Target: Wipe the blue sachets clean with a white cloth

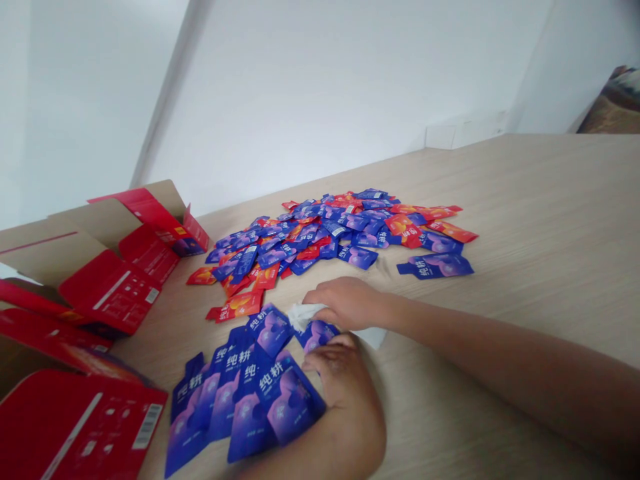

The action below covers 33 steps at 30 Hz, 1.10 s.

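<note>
My right hand reaches in from the right, fingers closed on a crumpled white tissue that lies against a blue sachet. My left hand comes up from the bottom edge and pinches that sachet with curled fingers. Just left of it, several blue sachets with white characters lie overlapped in a fanned row on the wooden table. Behind the hands is a loose heap of red and blue sachets.
Opened red cardboard boxes with flaps up stand at the left, and another red box lies at the lower left corner. A white wall runs behind the table, with a small white box at its base.
</note>
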{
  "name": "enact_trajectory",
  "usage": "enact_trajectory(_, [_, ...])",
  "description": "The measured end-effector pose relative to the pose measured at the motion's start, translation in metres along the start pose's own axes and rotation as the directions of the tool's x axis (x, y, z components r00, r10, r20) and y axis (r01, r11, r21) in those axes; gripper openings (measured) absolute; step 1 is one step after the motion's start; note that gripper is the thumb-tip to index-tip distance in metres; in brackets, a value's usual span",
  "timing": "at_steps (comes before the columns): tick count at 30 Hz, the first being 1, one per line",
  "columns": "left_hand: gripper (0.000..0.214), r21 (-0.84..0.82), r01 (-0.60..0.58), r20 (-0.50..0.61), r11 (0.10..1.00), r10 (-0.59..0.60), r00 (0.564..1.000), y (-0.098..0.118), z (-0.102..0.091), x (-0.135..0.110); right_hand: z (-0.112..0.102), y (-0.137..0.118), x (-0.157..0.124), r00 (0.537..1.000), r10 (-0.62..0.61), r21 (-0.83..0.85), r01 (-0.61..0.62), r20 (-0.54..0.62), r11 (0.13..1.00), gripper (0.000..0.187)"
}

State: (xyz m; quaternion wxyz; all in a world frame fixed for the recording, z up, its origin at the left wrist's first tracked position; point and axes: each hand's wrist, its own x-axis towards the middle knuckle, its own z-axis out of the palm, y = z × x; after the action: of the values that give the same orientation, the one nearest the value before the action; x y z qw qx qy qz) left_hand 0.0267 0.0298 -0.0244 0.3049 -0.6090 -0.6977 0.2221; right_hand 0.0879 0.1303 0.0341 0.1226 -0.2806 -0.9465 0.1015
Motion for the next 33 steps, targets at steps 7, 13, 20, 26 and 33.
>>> enact_trajectory(7, [0.036,-0.001,0.023,0.001,1.000,-0.023,1.000,0.004,0.003,-0.002,0.014,-0.001,0.000,0.987,-0.012,0.012,0.010,0.161,1.000,0.028])
enact_trajectory(13, [0.031,0.029,-0.001,-0.002,1.000,0.001,1.000,-0.002,-0.001,-0.003,0.010,0.012,0.004,0.995,0.079,0.020,-0.080,0.056,0.997,0.030])
enact_trajectory(20, [0.037,-0.018,0.045,0.076,0.999,-0.044,0.996,0.001,-0.003,0.000,0.003,-0.011,0.000,0.994,-0.064,0.067,0.058,0.084,0.996,0.027])
enact_trajectory(26, [0.036,0.011,0.027,-0.002,1.000,-0.027,1.000,0.001,0.002,-0.001,0.017,0.003,0.002,0.985,0.065,-0.011,-0.064,0.160,0.998,0.032])
enact_trajectory(33, [0.037,0.001,0.004,0.012,1.000,-0.004,1.000,-0.003,-0.002,-0.002,0.003,0.002,0.001,0.997,0.069,-0.048,-0.068,0.024,0.997,0.033])
